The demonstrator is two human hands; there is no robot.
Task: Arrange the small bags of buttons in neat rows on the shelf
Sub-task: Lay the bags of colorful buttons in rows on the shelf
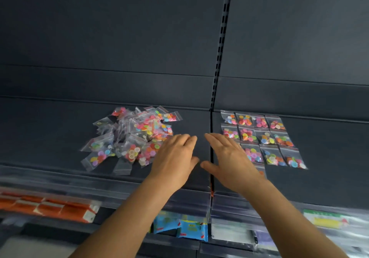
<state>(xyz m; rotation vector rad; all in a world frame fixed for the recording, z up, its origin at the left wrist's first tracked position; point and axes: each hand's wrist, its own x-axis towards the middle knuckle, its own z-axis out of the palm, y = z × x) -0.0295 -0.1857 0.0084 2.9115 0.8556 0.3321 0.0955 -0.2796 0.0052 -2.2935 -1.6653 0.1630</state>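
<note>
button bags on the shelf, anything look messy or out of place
Yes. On the left of the shelf, a heap of button bags lies jumbled, overlapping at all angles. The bags on the right lie flat in tidy rows. Both the left hand and right hand are open and hold nothing.

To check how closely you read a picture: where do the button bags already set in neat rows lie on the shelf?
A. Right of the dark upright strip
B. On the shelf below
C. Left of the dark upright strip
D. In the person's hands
A: the rows lie right of the strip, while the loose pile lies left of it; both hands are open and hold nothing.
</note>
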